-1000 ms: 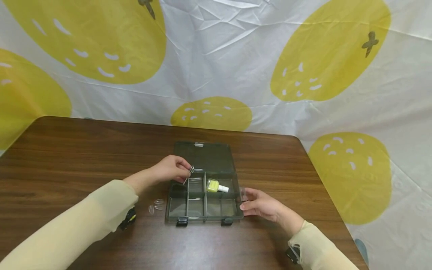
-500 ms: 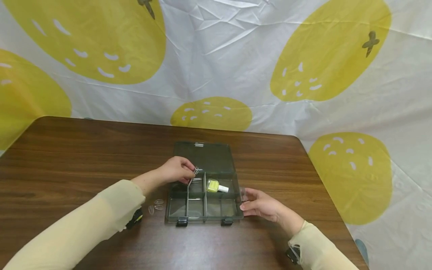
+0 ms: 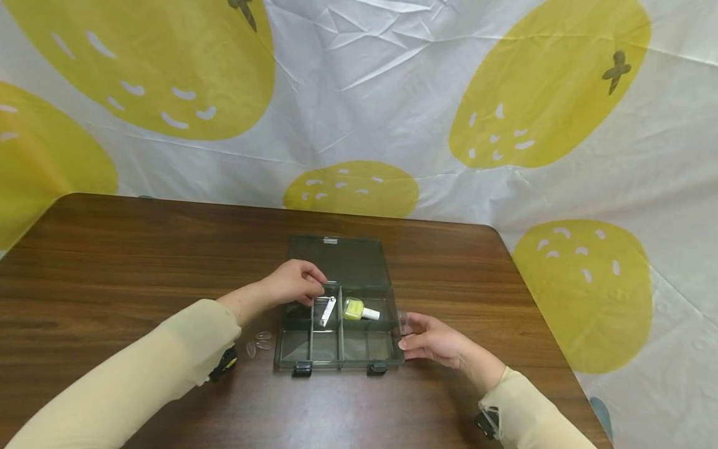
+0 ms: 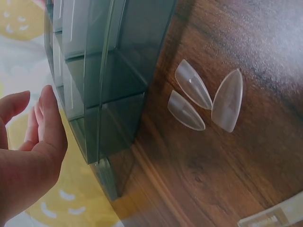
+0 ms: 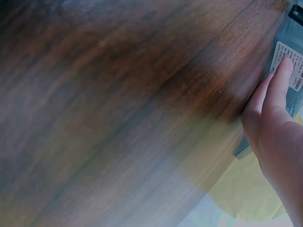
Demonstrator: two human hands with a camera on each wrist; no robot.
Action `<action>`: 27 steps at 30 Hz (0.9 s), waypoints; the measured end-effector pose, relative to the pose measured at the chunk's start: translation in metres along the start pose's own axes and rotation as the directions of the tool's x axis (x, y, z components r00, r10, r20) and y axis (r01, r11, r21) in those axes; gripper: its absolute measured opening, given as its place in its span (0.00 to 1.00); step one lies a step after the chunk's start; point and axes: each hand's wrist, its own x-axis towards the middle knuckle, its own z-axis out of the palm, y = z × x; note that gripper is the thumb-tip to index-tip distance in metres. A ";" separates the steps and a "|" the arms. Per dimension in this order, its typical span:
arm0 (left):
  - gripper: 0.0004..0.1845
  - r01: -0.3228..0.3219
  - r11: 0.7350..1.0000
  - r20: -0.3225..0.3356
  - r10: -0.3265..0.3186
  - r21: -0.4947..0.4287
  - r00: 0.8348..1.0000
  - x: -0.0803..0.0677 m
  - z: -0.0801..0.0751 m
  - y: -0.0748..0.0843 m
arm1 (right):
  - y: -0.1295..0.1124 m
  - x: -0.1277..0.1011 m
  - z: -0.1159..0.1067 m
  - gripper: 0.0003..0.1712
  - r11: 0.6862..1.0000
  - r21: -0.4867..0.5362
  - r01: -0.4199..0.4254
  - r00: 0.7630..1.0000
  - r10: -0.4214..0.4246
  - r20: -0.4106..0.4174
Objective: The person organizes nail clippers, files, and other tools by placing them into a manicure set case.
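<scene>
A silver nail clipper (image 3: 328,311) lies slanted in a rear compartment of the open grey see-through organizer box (image 3: 313,337). Just behind and left of it is my left hand (image 3: 294,282), over the box's rear left part. In the left wrist view, a gap shows between the thumb and the loosely bent fingers, with nothing held. My right hand (image 3: 434,340) rests against the box's right wall. In the right wrist view, its thumb touches a white printed label (image 5: 284,52) on that wall. A yellow nail polish bottle (image 3: 353,308) with a white cap lies in the compartment right of the clipper.
Several clear false nails (image 4: 194,85) lie on the wooden table (image 3: 140,262) left of the box. A pale strip (image 4: 274,215) enters the corner of the left wrist view. The box lid (image 3: 339,259) is folded back; a patterned curtain (image 3: 370,112) hangs behind.
The left hand moved a little right with the nail clipper, then let it go. The clipper now lies in the rear compartment. The right hand has stayed at the box wall.
</scene>
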 end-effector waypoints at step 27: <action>0.19 0.089 0.992 -0.078 -0.082 0.092 0.994 -0.066 -0.068 -0.034 | 0.000 0.002 0.000 0.44 1.000 0.009 -0.009 1.000 0.009 -0.008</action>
